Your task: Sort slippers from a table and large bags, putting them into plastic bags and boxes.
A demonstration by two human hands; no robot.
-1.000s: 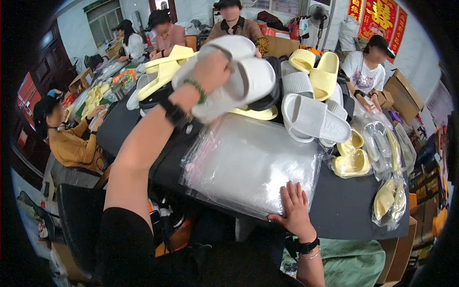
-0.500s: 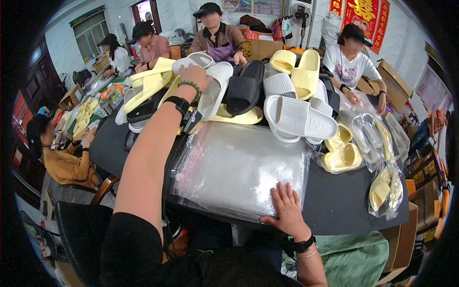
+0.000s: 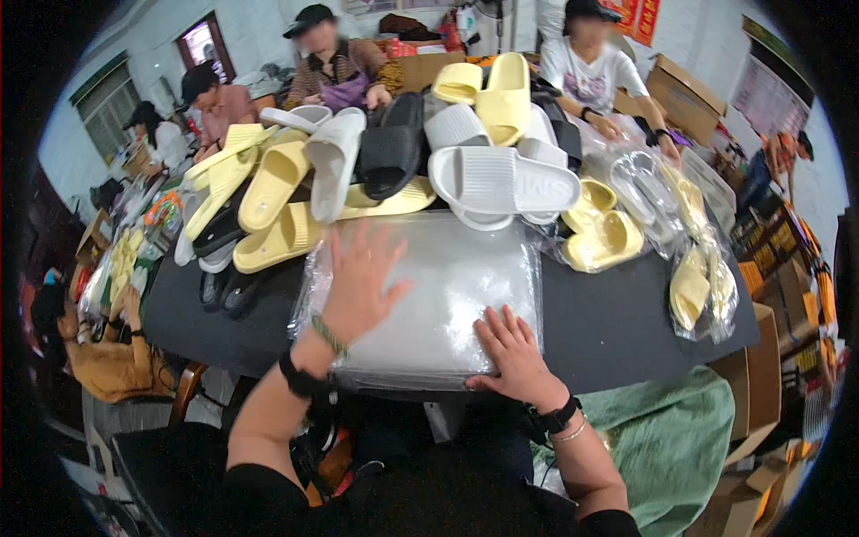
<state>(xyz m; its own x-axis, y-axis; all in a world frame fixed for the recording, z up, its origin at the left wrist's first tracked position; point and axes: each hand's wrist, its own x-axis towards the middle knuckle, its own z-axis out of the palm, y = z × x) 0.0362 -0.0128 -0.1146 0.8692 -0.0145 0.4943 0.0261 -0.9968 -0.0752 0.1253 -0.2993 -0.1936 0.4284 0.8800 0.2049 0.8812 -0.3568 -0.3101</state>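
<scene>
A stack of clear plastic bags (image 3: 429,286) lies at the near edge of the dark table. My left hand (image 3: 362,279), slightly blurred, is over the stack's left part with fingers spread and nothing in it. Flat on the near right corner of the stack rests my right hand (image 3: 516,355), its fingers apart. Just beyond the bags, slide sandals are heaped: a white slide (image 3: 336,161), a black slide (image 3: 391,148), a yellow slide (image 3: 275,181) and a grey-white slide (image 3: 501,182) on top, with others partly hidden under them.
Bagged yellow slides (image 3: 601,234) and another bagged pair (image 3: 702,286) lie at the right. Across the table sit co-workers, one in a white shirt (image 3: 595,79) handling plastic. A green cloth (image 3: 658,430) and cardboard boxes (image 3: 761,376) stand at my right, beside the dark table (image 3: 591,331).
My left hand has come back from the top of the slide heap to the bag stack, empty. The view has turned to the right; my right hand stays on the bags.
</scene>
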